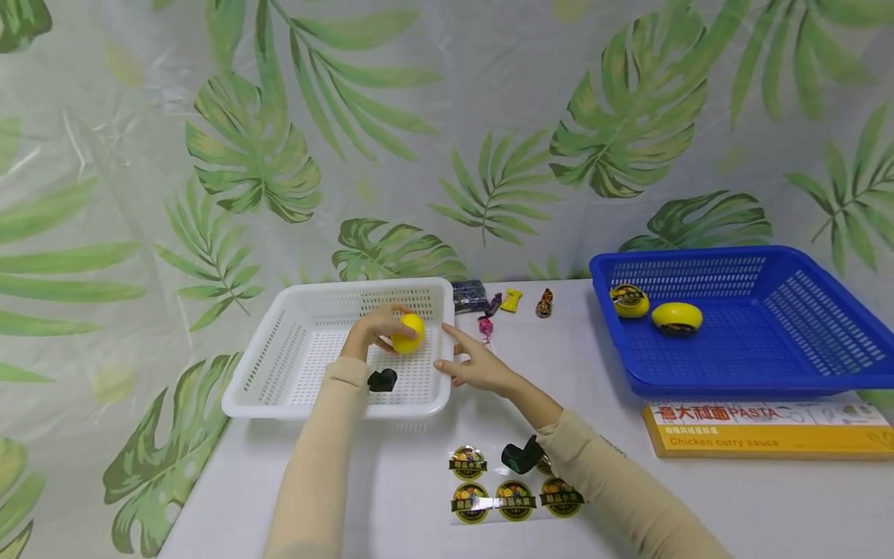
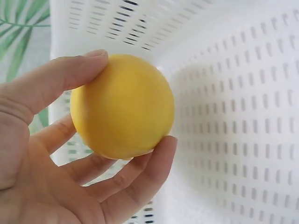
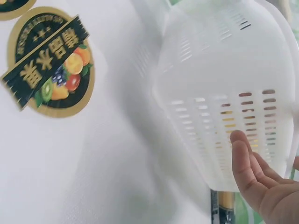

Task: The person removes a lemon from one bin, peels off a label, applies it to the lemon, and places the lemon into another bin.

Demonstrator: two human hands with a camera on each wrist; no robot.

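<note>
Inside white basket (image 1: pixel 279 349), left hand (image 1: pixel 373 330) grips yellow fruit (image 1: pixel 408 334); right hand (image 1: pixel 475 365) open beside candies (image 1: pixel 513 301).

Ball (image 1: pixel 408 334): plain yellow, held in the left hand (image 1: pixel 373 330).
White basket (image 1: pixel 279 365): white, slotted walls and floor.
Blue basket (image 1: pixel 803 326): blue, slotted; contains two yellow items (image 1: pixel 676 317) with dark labels.
Stickers (image 1: pixel 515 498): round, black and gold, with fruit print.
Box (image 1: pixel 768 428): yellow-orange with a white top band and red lettering.
Surface (image 1: pixel 698 505): white.
Backdrop (image 1: pixel 279 155): pale, printed with green leaves.
Sleeves (image 1: pixel 314 466): beige.
</note>
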